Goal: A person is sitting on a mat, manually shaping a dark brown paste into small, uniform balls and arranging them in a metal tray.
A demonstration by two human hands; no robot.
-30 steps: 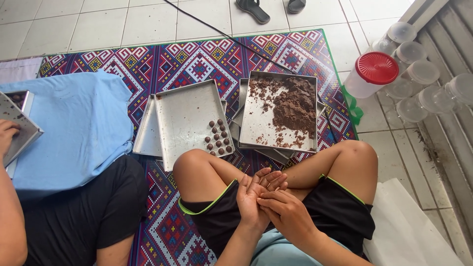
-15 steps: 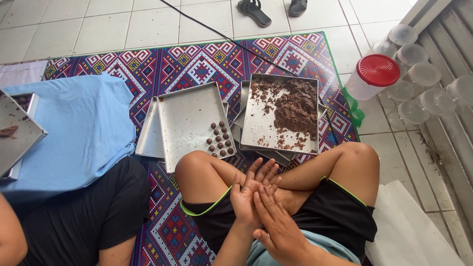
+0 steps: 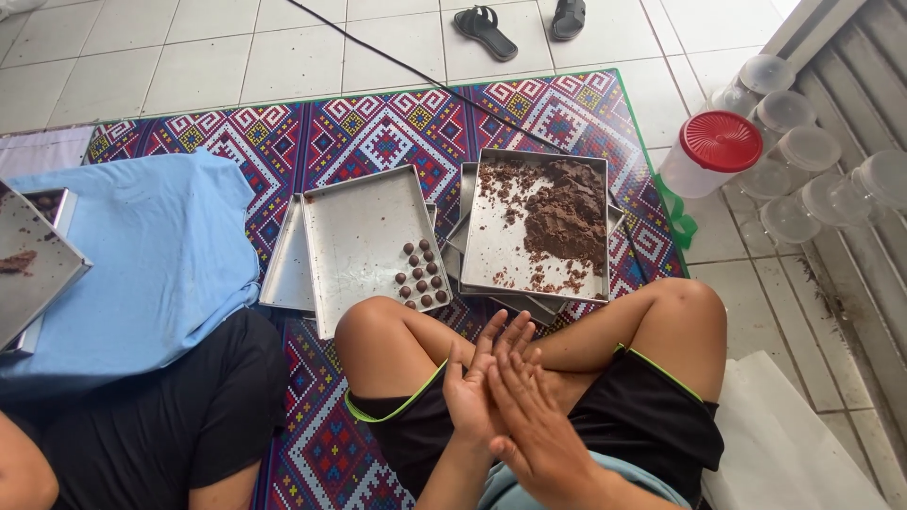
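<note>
Head view: left hand (image 3: 472, 401) and right hand (image 3: 529, 420) pressed palm to palm, fingers straight; anything between them is hidden

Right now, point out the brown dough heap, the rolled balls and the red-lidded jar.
brown dough heap (image 3: 565, 215): head view, middle of the pile.
rolled balls (image 3: 421, 275): head view, centre of the cluster.
red-lidded jar (image 3: 720, 142): head view, top of the lid.

Head camera looks steeply down, close over lap.
</note>
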